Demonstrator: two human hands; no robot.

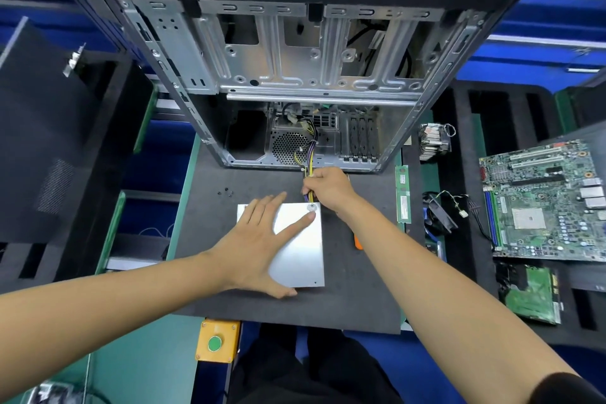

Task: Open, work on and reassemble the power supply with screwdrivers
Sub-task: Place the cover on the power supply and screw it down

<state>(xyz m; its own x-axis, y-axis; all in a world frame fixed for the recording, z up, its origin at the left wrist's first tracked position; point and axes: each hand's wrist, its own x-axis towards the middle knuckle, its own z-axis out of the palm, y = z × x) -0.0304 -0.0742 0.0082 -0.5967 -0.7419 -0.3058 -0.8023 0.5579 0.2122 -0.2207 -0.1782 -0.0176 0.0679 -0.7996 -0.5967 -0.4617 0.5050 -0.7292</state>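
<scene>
The power supply point(300, 252), a flat silver metal box, lies on the black mat point(354, 298) in front of me. My left hand point(262, 239) lies spread flat on its lid, fingers straight, the index tip near the far right corner. My right hand point(324, 187) grips the supply's bundle of yellow, black and purple cables point(310, 154) just beyond the box's far edge. The cables run up into the open computer case point(295, 75). An orange screwdriver handle point(358, 243) peeks out from under my right forearm.
Small black screws point(226, 191) lie on the mat left of the hands. A memory stick point(402, 193), a fan with wires point(441, 213), a heatsink point(434, 141), a motherboard point(544, 200) and a green board point(528, 295) sit to the right. A black side panel point(39, 141) stands at left. A yellow button box point(218, 341) hangs on the near edge.
</scene>
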